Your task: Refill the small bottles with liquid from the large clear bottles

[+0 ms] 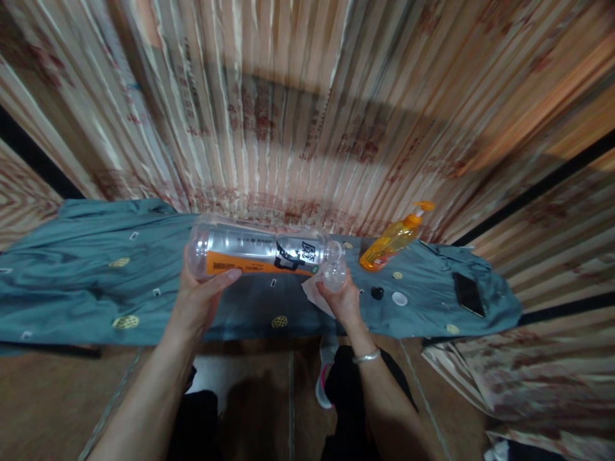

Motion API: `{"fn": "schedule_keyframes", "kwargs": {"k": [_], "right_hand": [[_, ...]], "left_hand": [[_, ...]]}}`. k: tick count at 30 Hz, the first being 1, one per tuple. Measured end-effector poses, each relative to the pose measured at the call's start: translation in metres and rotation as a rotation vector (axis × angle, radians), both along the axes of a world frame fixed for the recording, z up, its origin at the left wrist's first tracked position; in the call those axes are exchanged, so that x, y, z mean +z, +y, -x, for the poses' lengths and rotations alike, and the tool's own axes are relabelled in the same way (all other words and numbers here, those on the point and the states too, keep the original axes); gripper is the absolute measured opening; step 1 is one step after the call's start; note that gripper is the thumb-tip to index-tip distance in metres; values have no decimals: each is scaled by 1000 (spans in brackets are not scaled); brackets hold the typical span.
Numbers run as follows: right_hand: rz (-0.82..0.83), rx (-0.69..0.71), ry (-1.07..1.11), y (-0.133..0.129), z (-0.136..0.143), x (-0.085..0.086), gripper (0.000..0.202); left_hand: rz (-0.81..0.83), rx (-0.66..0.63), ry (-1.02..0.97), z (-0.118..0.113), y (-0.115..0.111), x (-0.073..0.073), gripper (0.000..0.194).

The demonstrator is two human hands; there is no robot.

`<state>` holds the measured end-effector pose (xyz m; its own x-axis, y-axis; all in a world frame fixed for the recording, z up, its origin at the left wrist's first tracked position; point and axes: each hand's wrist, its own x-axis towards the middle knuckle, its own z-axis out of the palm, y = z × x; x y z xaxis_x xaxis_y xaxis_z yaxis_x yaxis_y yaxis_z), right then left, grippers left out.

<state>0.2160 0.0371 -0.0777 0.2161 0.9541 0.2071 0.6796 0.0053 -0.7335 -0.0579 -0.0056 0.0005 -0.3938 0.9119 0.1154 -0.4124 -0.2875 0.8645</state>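
Note:
A large clear plastic drink bottle (257, 250) is held on its side above the cloth, its silver and orange label facing me. My left hand (199, 288) grips the bottle's base end at the left, the thumb lying along its lower side. At the neck end, my right hand (341, 294) is closed on a small clear plastic container (335, 274), right against the bottle's mouth. Glare and overlap hide whether the two touch. A white sheet of tissue or paper (317, 298) shows just left of my right hand; I cannot tell whether it is held.
A pump bottle of orange liquid (389, 244) stands right of my hands on the green cloth (158, 262). Nearer are a black cap (377, 292), a white round lid (399, 299) and a dark phone (468, 294). A patterned curtain (288, 128) hangs behind.

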Motion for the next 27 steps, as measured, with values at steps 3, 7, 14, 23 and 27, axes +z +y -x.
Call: {"fn": "schedule_keyframes", "kwargs": {"k": [3, 7, 14, 23, 27], "right_hand": [[0, -12, -14, 0, 1, 1, 72], [7, -15, -8, 1, 1, 0, 73], [-25, 7, 2, 2, 0, -4, 71], [-21, 13, 9, 3, 0, -3, 71], [-23, 10, 10, 2, -1, -4, 72]], "left_hand": [[-26, -6, 32, 2, 1, -3, 82], [-35, -10, 47, 5, 3, -8, 87], [-41, 3, 28, 4, 4, -8, 88], [1, 22, -6, -1, 3, 1, 97], [21, 38, -5, -2, 3, 2, 98]]}}
